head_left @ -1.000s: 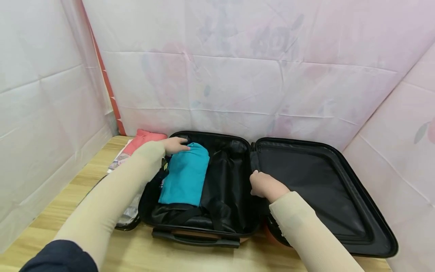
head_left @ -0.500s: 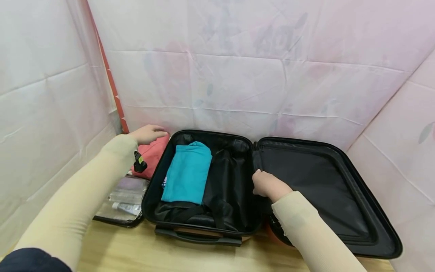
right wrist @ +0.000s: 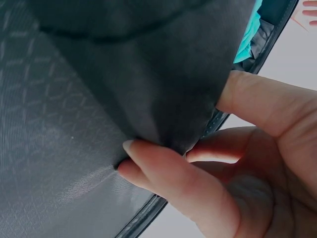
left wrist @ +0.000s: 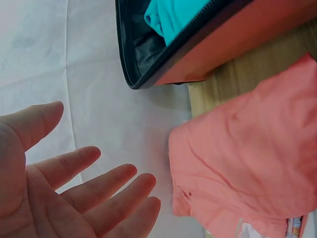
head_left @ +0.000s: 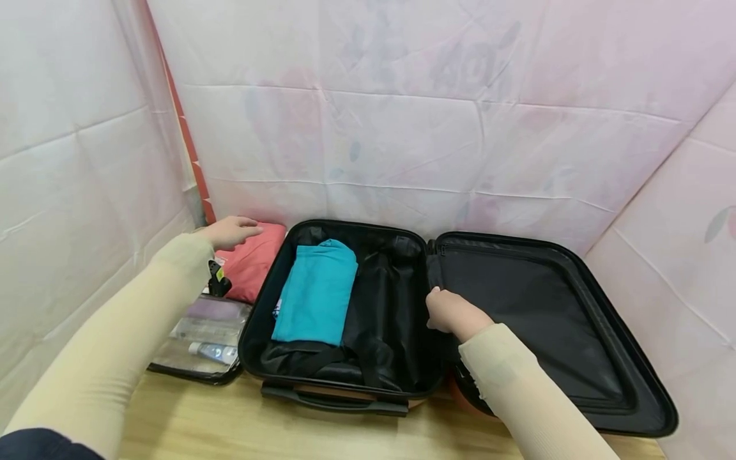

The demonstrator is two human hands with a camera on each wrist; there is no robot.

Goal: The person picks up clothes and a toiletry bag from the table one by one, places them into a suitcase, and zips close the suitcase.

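Observation:
My left hand [head_left: 232, 232] hovers with its fingers spread and holding nothing, just above a folded coral garment [head_left: 255, 262] left of the suitcase. In the left wrist view the fingers [left wrist: 101, 186] stand apart from that cloth [left wrist: 247, 163]. A folded turquoise garment [head_left: 316, 294] lies in the left half of the open suitcase [head_left: 391, 306], with a bit of patterned cloth showing under its left edge. At the hinge side between the two halves, my right hand [head_left: 454, 313] grips the suitcase's dark lining [right wrist: 163, 99] between thumb and fingers.
A clear pouch [head_left: 190, 367] with a tube [head_left: 214, 352] inside lies on the wooden table [head_left: 241, 421], left of the suitcase. The other suitcase half [head_left: 535, 319] lies flat at right. White cloth walls [head_left: 402, 147] close in the back and both sides.
My left hand has left the turquoise garment and moved left over the coral one, shifting slightly further left. The right hand keeps its grip at the hinge.

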